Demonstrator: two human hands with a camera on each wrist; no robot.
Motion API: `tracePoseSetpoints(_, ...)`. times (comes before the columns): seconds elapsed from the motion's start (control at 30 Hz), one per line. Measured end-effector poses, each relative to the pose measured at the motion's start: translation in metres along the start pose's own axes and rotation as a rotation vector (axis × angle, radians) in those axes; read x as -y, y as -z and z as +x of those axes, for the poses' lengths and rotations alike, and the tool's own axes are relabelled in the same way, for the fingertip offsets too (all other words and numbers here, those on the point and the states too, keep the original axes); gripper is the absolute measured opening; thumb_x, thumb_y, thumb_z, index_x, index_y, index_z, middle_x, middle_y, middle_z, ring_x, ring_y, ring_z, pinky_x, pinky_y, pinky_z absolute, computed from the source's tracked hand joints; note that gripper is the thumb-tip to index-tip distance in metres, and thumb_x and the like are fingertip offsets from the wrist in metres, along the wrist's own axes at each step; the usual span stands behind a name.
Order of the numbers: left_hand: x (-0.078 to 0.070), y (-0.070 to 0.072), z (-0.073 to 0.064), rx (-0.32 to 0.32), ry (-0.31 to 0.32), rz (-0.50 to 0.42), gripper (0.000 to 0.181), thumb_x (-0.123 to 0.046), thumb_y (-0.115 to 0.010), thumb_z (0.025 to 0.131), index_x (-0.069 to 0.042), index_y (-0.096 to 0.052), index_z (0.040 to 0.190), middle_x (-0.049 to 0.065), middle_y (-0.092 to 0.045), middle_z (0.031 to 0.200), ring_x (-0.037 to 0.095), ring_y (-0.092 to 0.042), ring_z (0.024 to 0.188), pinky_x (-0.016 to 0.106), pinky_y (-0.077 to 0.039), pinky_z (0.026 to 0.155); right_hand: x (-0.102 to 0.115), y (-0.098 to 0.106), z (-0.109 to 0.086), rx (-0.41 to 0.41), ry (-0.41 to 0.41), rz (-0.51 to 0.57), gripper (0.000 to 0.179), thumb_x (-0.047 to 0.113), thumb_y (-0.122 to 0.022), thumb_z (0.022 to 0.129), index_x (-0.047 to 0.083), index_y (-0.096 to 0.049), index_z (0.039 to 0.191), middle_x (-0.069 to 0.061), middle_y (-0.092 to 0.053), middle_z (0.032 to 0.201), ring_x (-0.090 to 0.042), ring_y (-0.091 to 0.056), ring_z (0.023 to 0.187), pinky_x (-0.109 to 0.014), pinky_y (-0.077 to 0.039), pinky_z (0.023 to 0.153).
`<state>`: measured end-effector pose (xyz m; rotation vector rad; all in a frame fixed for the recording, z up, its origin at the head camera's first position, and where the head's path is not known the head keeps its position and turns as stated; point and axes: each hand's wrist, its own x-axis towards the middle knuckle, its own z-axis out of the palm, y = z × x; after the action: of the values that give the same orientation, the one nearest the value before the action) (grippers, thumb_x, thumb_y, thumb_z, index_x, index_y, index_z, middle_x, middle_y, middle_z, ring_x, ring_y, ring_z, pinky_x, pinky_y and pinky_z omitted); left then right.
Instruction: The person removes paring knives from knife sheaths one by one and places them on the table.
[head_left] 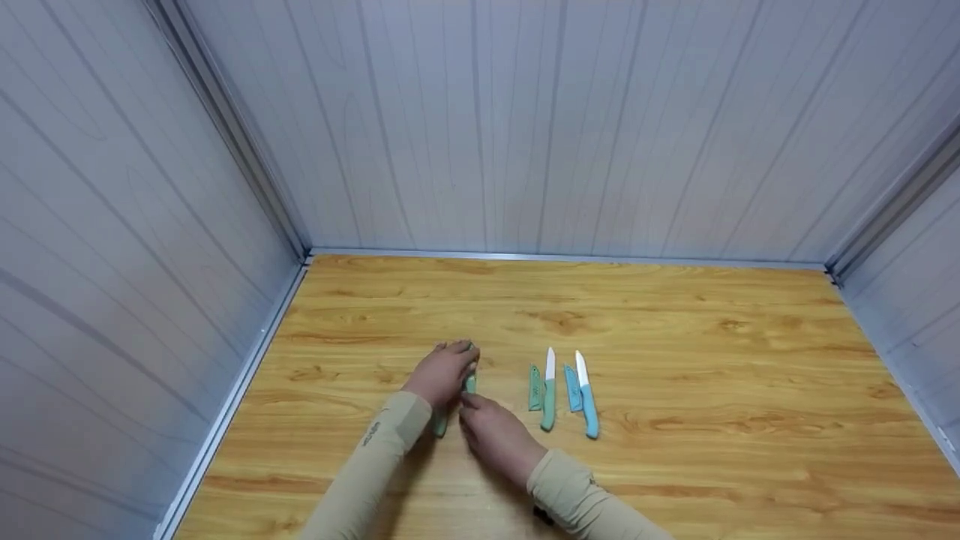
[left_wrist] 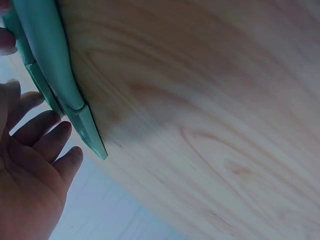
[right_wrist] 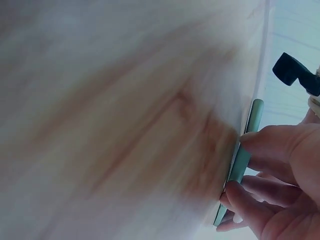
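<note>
Two green knives with their blades inside green sheaths lie side by side at the hands. In the left wrist view the nearer sheathed knife (left_wrist: pixel 52 55) shows its handle and sheath tip; fingers partly cover the farther one. My left hand (head_left: pixel 441 375) reaches over them in the head view. Its loosely bent fingers (left_wrist: pixel 50 142) come up against the farther sheath. With thumb and fingers my right hand (head_left: pixel 499 439) pinches the farther sheathed knife (right_wrist: pixel 242 162) by its green handle, low over the wood.
To the right lie a bare green-handled knife (head_left: pixel 549 397) with its green sheath (head_left: pixel 535 388), and a blue-handled knife (head_left: pixel 589 405) beside its blue sheath (head_left: pixel 573 388). Pale panel walls (head_left: pixel 495 127) enclose the wooden table (head_left: pixel 712 360). A black wrist fitting (right_wrist: pixel 290 70) shows near the left sleeve.
</note>
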<state>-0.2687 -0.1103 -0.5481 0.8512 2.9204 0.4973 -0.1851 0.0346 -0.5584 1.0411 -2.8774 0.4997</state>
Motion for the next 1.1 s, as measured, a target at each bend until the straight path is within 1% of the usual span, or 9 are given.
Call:
tracePoseSetpoints(0.07,-0.001,0.000,0.001,0.009,0.006,0.020,0.034,-0.010,-0.048,0.100,-0.003,-0.054,0.132,0.017,-0.049,0.138,0.033,-0.042,0.130,0.048,-0.026,0.110,-0.001,0.000,-0.001,-0.012,0.000,0.019,0.018,0.009,-0.056,0.096,0.001,-0.066,0.108,-0.011,-0.056,0.125,-0.023,-0.060,0.108,-0.033,-0.050,0.090)
tracePoseSetpoints(0.2,-0.001,0.000,0.001,0.033,0.026,0.043,0.044,0.004,-0.053,0.092,-0.006,-0.053,0.135,0.015,-0.046,0.141,0.030,-0.040,0.132,0.046,-0.026,0.111,-0.003,0.001,-0.004,-0.050,0.017,0.026,0.022,0.009,-0.057,0.095,0.000,-0.065,0.113,-0.013,-0.054,0.129,-0.024,-0.058,0.112,-0.033,-0.049,0.092)
tracePoseSetpoints(0.3,-0.001,-0.001,0.001,0.031,0.030,0.032,0.046,0.004,-0.054,0.091,-0.007,-0.053,0.135,0.015,-0.046,0.141,0.030,-0.040,0.132,0.046,-0.027,0.110,-0.004,0.003,-0.007,-0.080,0.023,0.034,0.022,0.008,-0.058,0.094,0.000,-0.065,0.113,-0.014,-0.054,0.131,-0.024,-0.058,0.112,-0.032,-0.049,0.091)
tracePoseSetpoints(0.4,0.000,-0.001,0.000,0.027,0.034,0.015,0.043,0.002,-0.051,0.094,-0.007,-0.053,0.135,0.015,-0.046,0.142,0.031,-0.040,0.132,0.048,-0.028,0.110,-0.006,0.004,-0.008,-0.101,0.019,0.079,0.019,0.008,-0.058,0.094,0.000,-0.066,0.110,-0.014,-0.054,0.130,-0.025,-0.059,0.111,-0.032,-0.050,0.090)
tracePoseSetpoints(0.57,0.000,-0.001,0.000,0.031,0.062,0.007,0.044,0.002,-0.049,0.095,-0.010,-0.052,0.137,0.015,-0.043,0.144,0.033,-0.039,0.132,0.050,-0.030,0.108,-0.008,0.008,-0.010,-0.086,-0.009,0.141,0.022,0.008,-0.057,0.094,0.000,-0.066,0.112,-0.015,-0.054,0.131,-0.027,-0.059,0.112,-0.034,-0.051,0.090)
tracePoseSetpoints(0.8,-0.002,-0.002,0.002,0.019,0.088,-0.008,0.043,0.000,-0.050,0.095,-0.016,-0.055,0.135,0.014,-0.044,0.144,0.039,-0.039,0.131,0.052,-0.032,0.106,-0.012,0.013,-0.010,-0.051,-0.045,0.212,0.026,0.010,-0.056,0.095,0.000,-0.064,0.118,-0.016,-0.052,0.134,-0.028,-0.055,0.117,-0.036,-0.047,0.095)
tracePoseSetpoints(0.9,-0.003,-0.003,0.003,0.030,0.103,-0.018,0.045,0.001,-0.050,0.095,-0.018,-0.056,0.135,0.014,-0.043,0.144,0.042,-0.037,0.131,0.053,-0.032,0.106,-0.012,0.015,-0.010,-0.025,-0.061,0.227,0.028,0.010,-0.056,0.095,0.001,-0.064,0.120,-0.015,-0.052,0.135,-0.027,-0.054,0.119,-0.035,-0.046,0.097)
tracePoseSetpoints(1.0,-0.003,-0.003,0.004,0.037,0.098,-0.011,0.046,0.003,-0.051,0.094,-0.018,-0.056,0.135,0.016,-0.042,0.144,0.045,-0.036,0.130,0.054,-0.033,0.105,-0.013,0.016,-0.010,-0.018,-0.057,0.227,0.028,0.010,-0.056,0.095,0.001,-0.063,0.121,-0.015,-0.051,0.135,-0.027,-0.054,0.119,-0.035,-0.046,0.097)
tracePoseSetpoints(1.1,-0.003,-0.003,0.003,0.033,0.083,0.001,0.046,0.004,-0.053,0.093,-0.017,-0.057,0.134,0.018,-0.042,0.144,0.046,-0.037,0.129,0.055,-0.034,0.104,-0.014,0.016,-0.011,-0.034,-0.033,0.213,0.028,0.008,-0.057,0.094,0.001,-0.063,0.121,-0.016,-0.052,0.134,-0.027,-0.055,0.118,-0.035,-0.046,0.096)
